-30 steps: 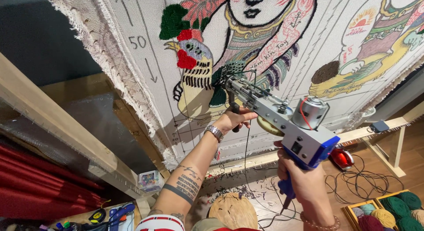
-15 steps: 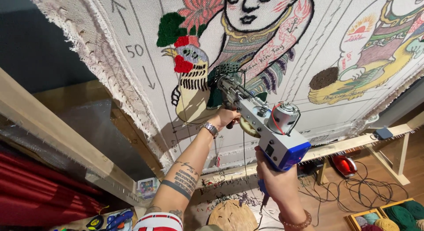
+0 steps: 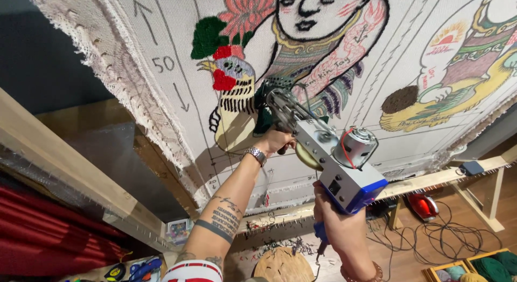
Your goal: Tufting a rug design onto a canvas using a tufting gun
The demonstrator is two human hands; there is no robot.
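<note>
- Hands both raised, both clamped on one tool: a tufting gun [image 3: 323, 152] with grey metal body and blue base, pointed up and away at the stretched cloth.
- Right hand [image 3: 336, 220] wraps the rear blue handle under the gun's base; fingers closed fully round it, thumb side toward the camera. Blue grip end pokes out just below the fist, with a thin cord hanging from it.
- Left hand [image 3: 277, 142] reaches further forward, closed round the front handle beneath the gun's nose. Fingers curled tight; only knuckles and the back of the hand show. Metal wristwatch [image 3: 254, 154] on that wrist, tattoos along the forearm.
- Hands are apart from each other, one at each end of the gun.
- Gun's needle end [image 3: 269, 93] meets the tufting cloth [image 3: 377, 72] at a dark green patch, just right of a tufted rooster [image 3: 231, 99] with red comb and cream body. Exact contact point is hidden by the gun's front.
- Small silver motor [image 3: 355, 144] sits on top of the gun, near the rear.
- Cloth carries a drawn figure outline, partly filled with coloured yarn; pink flower [image 3: 247, 15] and green leaf above the rooster.
- Wooden frame [image 3: 431, 179] runs under the cloth; red object [image 3: 423, 205] and loose cables on the floor beyond.
</note>
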